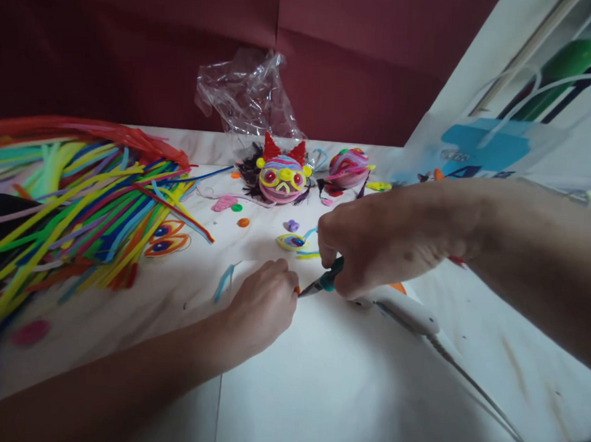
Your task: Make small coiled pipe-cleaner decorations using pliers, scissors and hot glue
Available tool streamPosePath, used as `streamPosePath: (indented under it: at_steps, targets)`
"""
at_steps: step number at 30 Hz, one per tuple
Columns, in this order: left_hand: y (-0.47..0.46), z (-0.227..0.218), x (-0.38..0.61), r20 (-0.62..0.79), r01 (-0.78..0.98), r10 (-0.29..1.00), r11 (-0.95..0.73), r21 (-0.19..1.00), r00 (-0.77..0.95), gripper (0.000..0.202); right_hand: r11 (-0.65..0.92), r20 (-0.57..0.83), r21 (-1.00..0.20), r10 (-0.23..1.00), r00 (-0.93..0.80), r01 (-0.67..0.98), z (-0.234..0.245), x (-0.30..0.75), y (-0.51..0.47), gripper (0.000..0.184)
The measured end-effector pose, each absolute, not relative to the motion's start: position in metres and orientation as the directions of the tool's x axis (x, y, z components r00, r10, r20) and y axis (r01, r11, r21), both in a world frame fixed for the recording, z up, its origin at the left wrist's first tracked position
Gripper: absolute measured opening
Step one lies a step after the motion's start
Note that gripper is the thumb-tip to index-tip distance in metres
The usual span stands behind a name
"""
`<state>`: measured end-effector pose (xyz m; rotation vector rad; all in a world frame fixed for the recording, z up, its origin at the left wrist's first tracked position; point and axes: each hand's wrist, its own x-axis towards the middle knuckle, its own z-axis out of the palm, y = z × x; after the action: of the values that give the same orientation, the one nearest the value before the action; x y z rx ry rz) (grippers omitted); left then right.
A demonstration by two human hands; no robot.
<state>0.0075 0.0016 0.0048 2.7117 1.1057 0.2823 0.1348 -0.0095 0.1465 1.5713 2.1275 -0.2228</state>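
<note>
My left hand (pixel 263 306) is closed in a pinch over the white sheet. A small orange piece (pixel 297 290) pokes out at its fingertips; its kind is too small to tell. My right hand (pixel 374 249) grips teal-handled scissors (pixel 326 280), their blade tips right at the orange piece. Beyond the hands lies a yellow-rimmed eye shape (pixel 291 241) with a blue centre. A light-blue pipe cleaner scrap (pixel 224 283) is left of my left hand. Partly beneath my right hand rests a white corded tool (pixel 407 310).
Bundled coloured pipe cleaners (pixel 85 215) cover the left side, beside two orange eye shapes (pixel 167 238). At the back stand a horned, decorated ball (pixel 283 177), a striped ball (pixel 349 167) and a crumpled clear bag (pixel 248 91). A cord (pixel 485 399) runs to the lower right.
</note>
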Motion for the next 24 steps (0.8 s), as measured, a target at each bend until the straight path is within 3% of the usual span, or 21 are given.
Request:
streamPosePath:
  at_steps: [3,24]
  targets:
    - [0.0012,0.0036,0.0081,0.104,0.667,0.706,-0.699,0.259,0.700,0.017,0.426,-0.549,0.167,0.789,-0.275,0.889,0.1467,0.1359,-0.0065,0.015]
    - [0.0046,0.0013,0.0077,0.121,0.648,0.705,-0.696,0.309,0.699,0.017,0.399,-0.537,0.178,0.806,-0.251,0.899,0.1467,0.1335,-0.0086,0.013]
